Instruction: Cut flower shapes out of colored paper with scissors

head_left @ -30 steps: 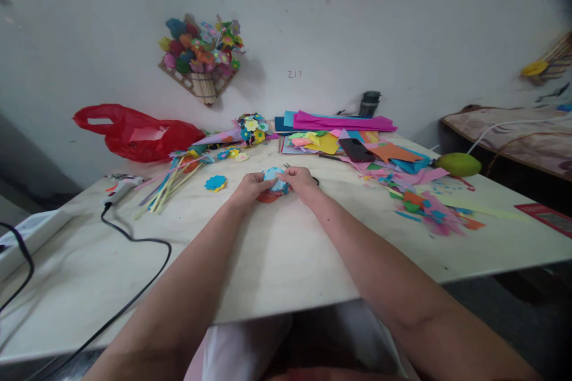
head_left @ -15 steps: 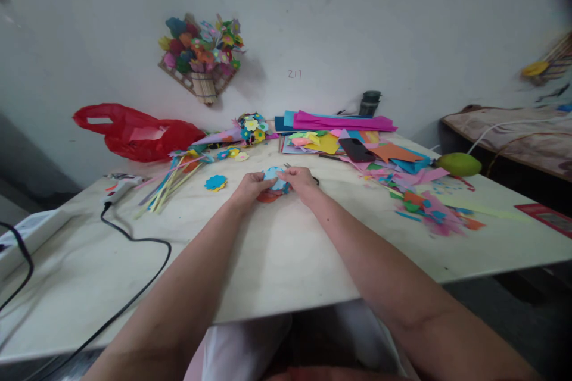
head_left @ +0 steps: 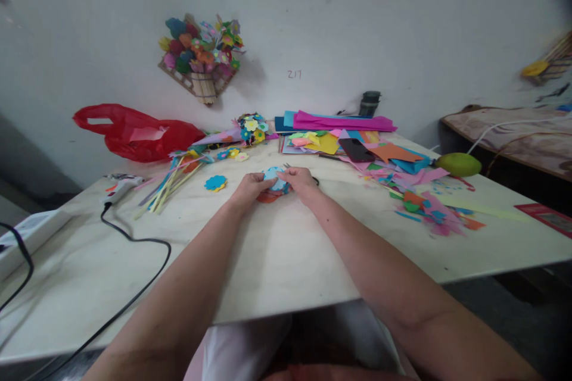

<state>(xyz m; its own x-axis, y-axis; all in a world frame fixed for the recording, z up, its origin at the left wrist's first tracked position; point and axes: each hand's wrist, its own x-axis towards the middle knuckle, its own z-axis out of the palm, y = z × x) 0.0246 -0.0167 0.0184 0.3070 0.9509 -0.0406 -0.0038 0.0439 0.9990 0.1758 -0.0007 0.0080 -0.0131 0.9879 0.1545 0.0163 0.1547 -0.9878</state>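
Observation:
A light-blue flower-shaped paper cutout (head_left: 273, 174) is pinched between my two hands over the middle of the table. My left hand (head_left: 250, 186) grips its left edge, thumb on top. My right hand (head_left: 300, 181) grips the right edge with thumb and fingers together. Scissors (head_left: 287, 165) show their tips just behind my right hand, and a dark handle loop sticks out on its right; the rest is hidden. Beneath the cutout lie orange and blue paper pieces (head_left: 268, 197). To the left, a blue paper flower (head_left: 215, 183) rests on a yellow one.
A glue gun (head_left: 118, 189) trails its cord across the left side, near a white power strip (head_left: 33, 237). Paper strips (head_left: 167, 190) and a red plastic bag (head_left: 134, 134) lie behind. Coloured paper, a phone (head_left: 356, 150), scraps (head_left: 429, 208) and a green mango-like fruit (head_left: 459, 164) occupy the right.

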